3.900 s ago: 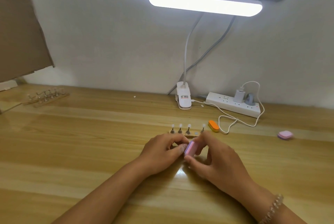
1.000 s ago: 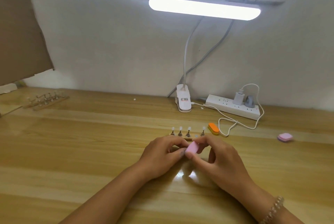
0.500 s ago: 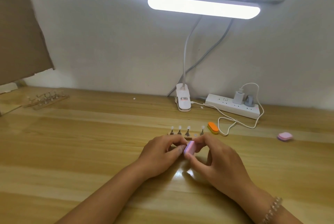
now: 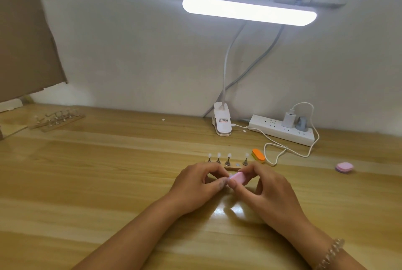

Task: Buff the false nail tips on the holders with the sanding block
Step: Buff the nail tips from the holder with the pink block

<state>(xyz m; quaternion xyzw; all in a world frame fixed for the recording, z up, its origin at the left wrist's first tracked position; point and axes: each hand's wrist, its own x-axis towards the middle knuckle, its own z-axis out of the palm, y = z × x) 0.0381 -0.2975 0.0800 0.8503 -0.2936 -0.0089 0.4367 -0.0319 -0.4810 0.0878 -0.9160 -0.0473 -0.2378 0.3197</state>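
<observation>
A pink sanding block (image 4: pixel 238 177) is pinched between the thumb and fingers of my right hand (image 4: pixel 263 191). My left hand (image 4: pixel 198 184) has its fingers curled around something small right against the block's left end; what it holds is hidden by the fingers. Just behind both hands a wooden strip (image 4: pixel 231 168) carries several small metal holders with white nail tips (image 4: pixel 228 157) standing upright. One slot on the strip shows only a bare round disc (image 4: pixel 237 164).
An orange sanding block (image 4: pixel 258 155) lies right of the strip, a second pink block (image 4: pixel 344 167) farther right. Behind are a clip lamp base (image 4: pixel 222 122), a power strip (image 4: pixel 282 130) with a white cable, and another holder strip (image 4: pixel 57 118) at far left.
The pink block has tipped from a steep angle to lie flatter between my fingers. Both hands stay in the same spot in front of the strip.
</observation>
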